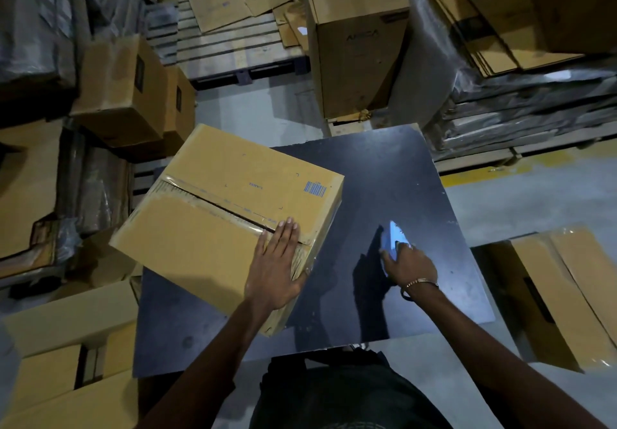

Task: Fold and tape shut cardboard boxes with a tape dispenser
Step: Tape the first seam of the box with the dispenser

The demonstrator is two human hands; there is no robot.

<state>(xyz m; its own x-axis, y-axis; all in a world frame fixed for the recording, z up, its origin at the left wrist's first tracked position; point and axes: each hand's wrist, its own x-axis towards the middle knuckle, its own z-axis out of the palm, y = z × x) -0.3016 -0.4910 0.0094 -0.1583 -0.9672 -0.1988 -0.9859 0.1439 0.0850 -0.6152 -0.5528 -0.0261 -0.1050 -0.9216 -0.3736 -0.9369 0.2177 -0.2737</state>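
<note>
Dark table, left hand flat on box; right hand gripping tape dispenser

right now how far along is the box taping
Done: the box's flaps are folded shut, and clear tape runs along the centre seam, wrinkled at the near end. In hand: the left hand presses flat on that end; the right hand holds the blue tape dispenser on the table. Left: any further strips; more boxes wait around.
</note>
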